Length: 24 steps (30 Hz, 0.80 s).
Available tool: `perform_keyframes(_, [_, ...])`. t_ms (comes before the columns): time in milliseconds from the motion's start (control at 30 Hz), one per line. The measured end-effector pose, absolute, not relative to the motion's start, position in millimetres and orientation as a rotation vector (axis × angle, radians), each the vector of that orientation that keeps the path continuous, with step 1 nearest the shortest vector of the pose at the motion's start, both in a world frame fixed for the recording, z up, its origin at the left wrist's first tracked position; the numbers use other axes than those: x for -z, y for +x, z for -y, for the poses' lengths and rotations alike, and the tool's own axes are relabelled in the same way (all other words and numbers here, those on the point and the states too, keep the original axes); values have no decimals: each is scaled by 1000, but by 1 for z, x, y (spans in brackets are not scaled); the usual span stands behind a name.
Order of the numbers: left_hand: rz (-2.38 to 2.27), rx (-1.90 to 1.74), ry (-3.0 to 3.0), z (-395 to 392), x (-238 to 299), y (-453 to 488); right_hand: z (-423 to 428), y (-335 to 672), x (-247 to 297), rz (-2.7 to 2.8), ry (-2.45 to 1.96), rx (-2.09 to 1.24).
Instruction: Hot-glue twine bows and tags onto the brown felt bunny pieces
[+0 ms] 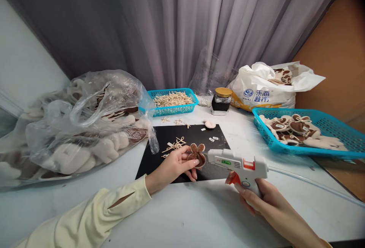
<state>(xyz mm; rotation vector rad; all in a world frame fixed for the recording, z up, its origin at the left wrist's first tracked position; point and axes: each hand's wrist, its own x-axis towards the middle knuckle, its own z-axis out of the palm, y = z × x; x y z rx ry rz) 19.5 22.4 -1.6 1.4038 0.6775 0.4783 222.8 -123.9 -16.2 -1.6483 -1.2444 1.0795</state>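
My left hand [179, 163] pinches a small brown fabric piece [201, 159] with pale edges and rounded, ear-like lobes. Wrapped round the handle of a white glue gun [232, 160] with an orange trigger is my right hand [256, 195]. The gun's nozzle points left and meets or nearly meets the upper part of the brown piece; I cannot tell if they touch. A clear glue stick [310, 181] trails from the gun's rear. Below both lies a black mat [159, 136], with several small cord bows [178, 142] and little white labels [211, 139] on it.
A clear plastic bag of cream and brown pieces [85, 126] fills the left. Behind the mat stand a blue basket of bows [173, 109] and a dark jar with a yellow lid [221, 101]. At right are a blue basket [265, 134] holding bow-tied pieces and a white shopping bag [256, 84].
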Motion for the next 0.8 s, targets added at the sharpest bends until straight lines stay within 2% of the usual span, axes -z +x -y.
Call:
perform_keyframes(467, [-669, -438, 1412, -24, 0, 18, 123, 222, 15, 1464, -1592, -811])
perform_keyframes(800, [-661, -435, 1432, -24, -1, 18, 124, 222, 14, 1474, -1631, -798])
